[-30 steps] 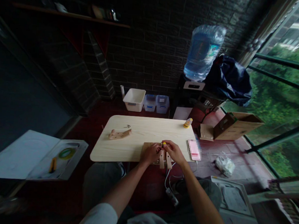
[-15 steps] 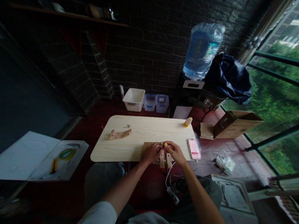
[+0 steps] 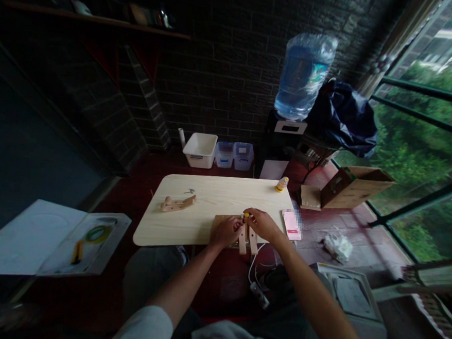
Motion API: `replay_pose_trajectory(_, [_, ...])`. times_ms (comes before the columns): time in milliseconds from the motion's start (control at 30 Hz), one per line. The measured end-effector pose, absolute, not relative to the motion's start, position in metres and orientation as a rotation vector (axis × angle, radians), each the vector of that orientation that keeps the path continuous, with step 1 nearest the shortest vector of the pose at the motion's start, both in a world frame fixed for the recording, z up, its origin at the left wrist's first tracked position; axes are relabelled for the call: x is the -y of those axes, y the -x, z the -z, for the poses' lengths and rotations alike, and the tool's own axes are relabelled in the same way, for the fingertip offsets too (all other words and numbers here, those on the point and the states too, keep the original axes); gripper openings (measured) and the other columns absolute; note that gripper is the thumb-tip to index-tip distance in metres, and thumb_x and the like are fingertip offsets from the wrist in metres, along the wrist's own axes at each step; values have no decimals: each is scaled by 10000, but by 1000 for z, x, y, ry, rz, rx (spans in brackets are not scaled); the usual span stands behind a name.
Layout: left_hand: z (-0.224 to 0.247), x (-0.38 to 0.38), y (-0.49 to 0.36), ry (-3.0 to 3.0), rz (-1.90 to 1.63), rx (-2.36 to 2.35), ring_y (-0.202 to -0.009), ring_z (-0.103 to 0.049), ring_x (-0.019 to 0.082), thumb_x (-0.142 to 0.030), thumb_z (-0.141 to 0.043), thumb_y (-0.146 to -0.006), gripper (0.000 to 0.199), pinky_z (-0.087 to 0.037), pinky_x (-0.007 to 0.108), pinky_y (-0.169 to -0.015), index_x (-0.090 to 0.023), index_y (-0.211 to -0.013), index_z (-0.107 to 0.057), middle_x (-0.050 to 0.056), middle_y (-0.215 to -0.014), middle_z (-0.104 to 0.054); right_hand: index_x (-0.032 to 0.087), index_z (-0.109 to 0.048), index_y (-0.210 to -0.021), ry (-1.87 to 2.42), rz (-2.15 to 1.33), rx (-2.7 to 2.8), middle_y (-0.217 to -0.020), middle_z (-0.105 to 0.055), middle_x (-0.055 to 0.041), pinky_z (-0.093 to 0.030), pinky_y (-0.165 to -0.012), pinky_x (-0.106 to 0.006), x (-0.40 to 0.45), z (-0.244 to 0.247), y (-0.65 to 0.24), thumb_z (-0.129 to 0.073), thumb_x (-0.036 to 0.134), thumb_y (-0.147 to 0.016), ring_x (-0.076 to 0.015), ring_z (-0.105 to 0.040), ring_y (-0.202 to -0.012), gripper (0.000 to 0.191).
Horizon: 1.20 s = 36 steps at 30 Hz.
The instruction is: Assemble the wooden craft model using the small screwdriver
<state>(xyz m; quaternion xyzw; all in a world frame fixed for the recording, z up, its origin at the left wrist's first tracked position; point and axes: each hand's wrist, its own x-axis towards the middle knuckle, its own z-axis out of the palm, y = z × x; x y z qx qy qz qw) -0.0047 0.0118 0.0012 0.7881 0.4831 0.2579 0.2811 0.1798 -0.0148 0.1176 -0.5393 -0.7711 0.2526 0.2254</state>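
Observation:
At the table's front edge, my right hand [image 3: 264, 226] is closed in a pinch on a small yellow-and-black piece [image 3: 246, 215]; its exact kind is too small to make out. Close beside it, my left hand [image 3: 226, 232] has its fingers curled at the upper end of a wooden part with two legs [image 3: 243, 243]. What the left fingertips grip is hidden. The wooden legs point toward me and stick out past the table edge. Under my left hand lies a flat brown block or board [image 3: 218, 221]. A second wooden assembly [image 3: 177, 204] rests on the table's left side.
The pale table [image 3: 212, 189] also carries small dark pieces [image 3: 189, 191], a yellow-capped bottle [image 3: 281, 184] and a pink phone-like object [image 3: 292, 226]. An open case [image 3: 104, 254] stands at left. Below the table hangs a white cable with a power strip [image 3: 259, 295].
The view has shifted slightly. My right fingers have turned a little, and the yellow-and-black piece sits slightly higher and further left. My left hand keeps its place at the wooden part.

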Motion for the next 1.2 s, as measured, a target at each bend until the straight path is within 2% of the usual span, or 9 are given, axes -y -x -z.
replay_pose_trajectory(200, [1, -12, 5, -2124, -741, -1259, -885, -630, 164, -246, -574, -891, 188, -488, 282, -828, -200, -1026, -696, 47, -1001, -686, 209, -611, -1201, 1745, -401, 2536, -1149, -708, -100, -472, -864, -261, 9, -140, -176, -516, 285, -1018, -197, -684, -1041, 220])
replay_pose_trajectory(400, [5, -15, 4, -2078, -704, -1275, -886, -640, 163, -257, -579, -895, 168, -499, 284, -829, -208, -999, -702, 50, -1039, -689, 179, -610, -1201, 1833, -357, 2689, -1165, -696, -135, -513, -841, -285, 7, -135, -169, -446, 225, -1036, -217, -705, -1030, 237])
replay_pose_trajectory(567, [6, -16, 2, -2068, -709, -1301, -925, -637, 181, -267, -608, -874, 153, -502, 294, -844, -208, -982, -699, 57, -1036, -690, 158, -613, -1201, 1801, -317, 2764, -1168, -697, -156, -547, -823, -300, 2, -135, -158, -475, 138, -994, -225, -717, -1018, 250])
replay_pose_trajectory(733, [7, -17, 2, -2078, -699, -1308, -878, -632, 172, -239, -607, -854, 125, -499, 285, -812, -205, -941, -689, 55, -999, -686, 126, -618, -1188, 1831, -252, 2801, -1163, -702, -175, -569, -800, -314, -5, -135, -146, -490, 81, -957, -245, -724, -1007, 267])
replay_pose_trajectory(967, [14, -20, 0, -2084, -719, -1257, -883, -626, 167, -237, -584, -869, 145, -505, 293, -836, -202, -965, -687, 54, -1009, -684, 108, -590, -1217, 1895, -197, 2749, -1166, -700, -188, -574, -800, -318, -8, -127, -152, -494, 134, -982, -251, -721, -1011, 256])
replay_pose_trajectory(1200, [15, -29, 4, -2088, -654, -1193, -765, -622, 142, -205, -596, -841, 158, -514, 261, -736, -191, -973, -681, 40, -933, -692, 120, -582, -1220, 1914, -227, 2747, -1166, -702, -181, -565, -803, -319, -10, -124, -153, -508, 138, -970, -252, -716, -1030, 261])
